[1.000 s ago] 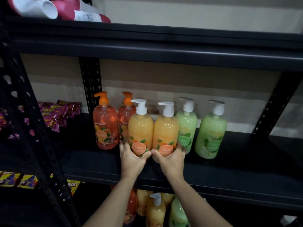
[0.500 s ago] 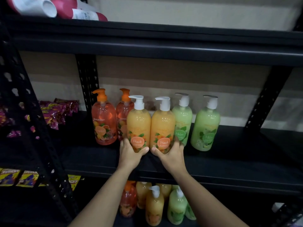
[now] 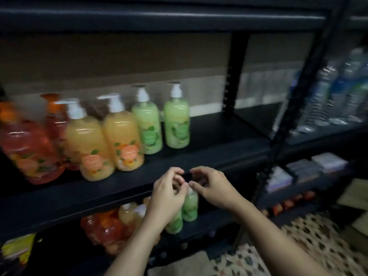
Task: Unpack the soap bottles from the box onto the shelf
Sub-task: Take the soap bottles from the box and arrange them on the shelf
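Hanging just in front of the shelf point(image 3: 209, 144) edge, the left hand point(image 3: 167, 196) and right hand point(image 3: 214, 189) gripped nothing; 0.5 s before, each had been wrapped round the base of one of the peach bottles point(image 3: 89, 144). Fingers of both were loosely curled w/ a narrow gap, and the fingertips of the 2 hands nearly met, clear of every bottle. The peach bottles stood upright side by side on the shelf, touching, in the same spot in the row as before. To their left were 2 red-orange bottles point(image 3: 27, 150). To their right and farther back were 2 green bottles point(image 3: 148, 128), the right one slightly apart. The view had swung right vs. the earlier pic, w/ motion blur: the row now sat at left, and water bottles point(image 3: 326, 96) on the next rack showed at far right. More soap bottles point(image 3: 190, 204) stood on the tier below, partly behind the left hand.
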Motion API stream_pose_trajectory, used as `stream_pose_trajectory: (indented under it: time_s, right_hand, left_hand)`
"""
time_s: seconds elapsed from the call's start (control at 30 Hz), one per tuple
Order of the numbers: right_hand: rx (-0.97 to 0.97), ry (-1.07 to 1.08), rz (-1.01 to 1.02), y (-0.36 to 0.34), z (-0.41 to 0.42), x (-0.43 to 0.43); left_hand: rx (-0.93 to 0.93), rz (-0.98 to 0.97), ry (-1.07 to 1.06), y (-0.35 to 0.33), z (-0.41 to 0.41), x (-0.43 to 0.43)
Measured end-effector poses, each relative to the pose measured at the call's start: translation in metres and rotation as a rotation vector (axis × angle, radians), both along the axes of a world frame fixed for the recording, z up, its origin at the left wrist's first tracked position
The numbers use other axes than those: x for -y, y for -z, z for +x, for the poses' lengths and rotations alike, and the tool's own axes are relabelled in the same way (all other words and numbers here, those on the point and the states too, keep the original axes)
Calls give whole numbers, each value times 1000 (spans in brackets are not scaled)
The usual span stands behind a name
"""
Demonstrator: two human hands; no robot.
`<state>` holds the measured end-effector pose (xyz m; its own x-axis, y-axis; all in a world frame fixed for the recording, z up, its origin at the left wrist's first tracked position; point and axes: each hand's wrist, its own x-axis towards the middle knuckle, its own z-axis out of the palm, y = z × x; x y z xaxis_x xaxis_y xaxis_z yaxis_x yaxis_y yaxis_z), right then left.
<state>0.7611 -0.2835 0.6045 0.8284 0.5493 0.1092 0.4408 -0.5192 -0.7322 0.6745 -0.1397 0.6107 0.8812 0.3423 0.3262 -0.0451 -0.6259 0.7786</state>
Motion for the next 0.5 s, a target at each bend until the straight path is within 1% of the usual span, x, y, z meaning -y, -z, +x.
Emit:
stream_pose_trajectory:
  time_s: [0.07, 0.13, 0.23, 0.37, 0.43, 0.5]
  right_hand:
    - [-26, 133, -83, 12, -4, 57]
    - [-98, 271, -180, 32, -15, 120]
    - [-255, 454, -305, 70, -47, 214]
    - [-549, 672, -339, 138, -101, 329]
    - [-652, 749, -353, 176, -129, 378]
    - [-777, 801, -377, 219, -152, 421]
  left_hand:
    - [-136, 11, 270, 9, 24, 40]
    - [-306, 32, 501, 21, 45, 88]
    - [-594, 91, 761, 59, 72, 168]
    - [-835, 157, 975, 124, 80, 286]
    - [-981, 224, 1019, 163, 74, 339]
    - [-1061, 277, 1055, 217, 68, 384]
